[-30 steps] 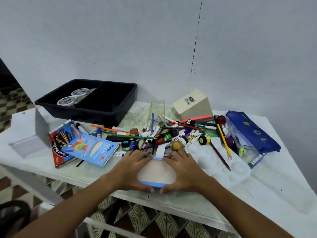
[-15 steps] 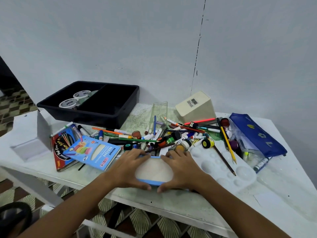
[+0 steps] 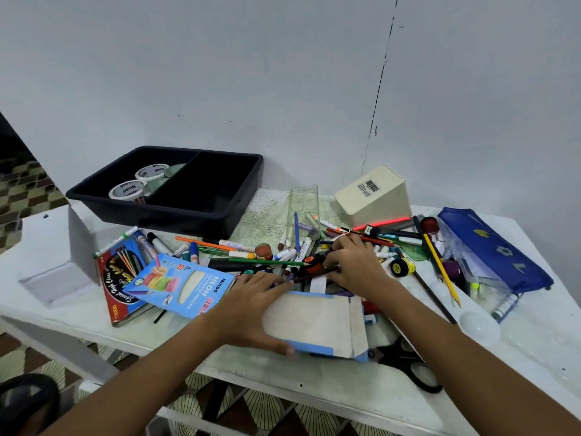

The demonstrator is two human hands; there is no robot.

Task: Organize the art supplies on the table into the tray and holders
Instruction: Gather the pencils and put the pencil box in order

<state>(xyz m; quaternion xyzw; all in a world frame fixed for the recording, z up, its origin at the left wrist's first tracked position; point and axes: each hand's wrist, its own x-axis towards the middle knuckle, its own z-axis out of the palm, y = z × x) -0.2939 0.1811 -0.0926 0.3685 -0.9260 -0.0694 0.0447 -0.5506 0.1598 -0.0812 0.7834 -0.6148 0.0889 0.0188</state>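
Note:
My left hand [image 3: 251,306] grips the left end of a flat cardboard box [image 3: 311,322] with blue edges, thumb at its near edge. An open flap shows at the box's right end. My right hand [image 3: 355,262] is just beyond the box in the pile of pens and markers [image 3: 283,250], fingers curled onto a dark pencil [image 3: 309,274]. The black two-part tray [image 3: 220,221] stands at the back left with two tape rolls [image 3: 127,190] in its left compartment. A cream holder [image 3: 374,196] lies on its side at the back.
A clear plastic holder [image 3: 303,206] lies behind the pile. A blue Neon pencil box [image 3: 182,284] overlaps a red pencil box [image 3: 121,278] on the left. A blue pouch [image 3: 490,250], white palette [image 3: 478,325] and black scissors [image 3: 405,363] are on the right. A white box [image 3: 53,278] sits far left.
My right hand let go of the cardboard box and moved forward into the pen pile. The box shifted, its right flap now open, and the scissors have come into sight.

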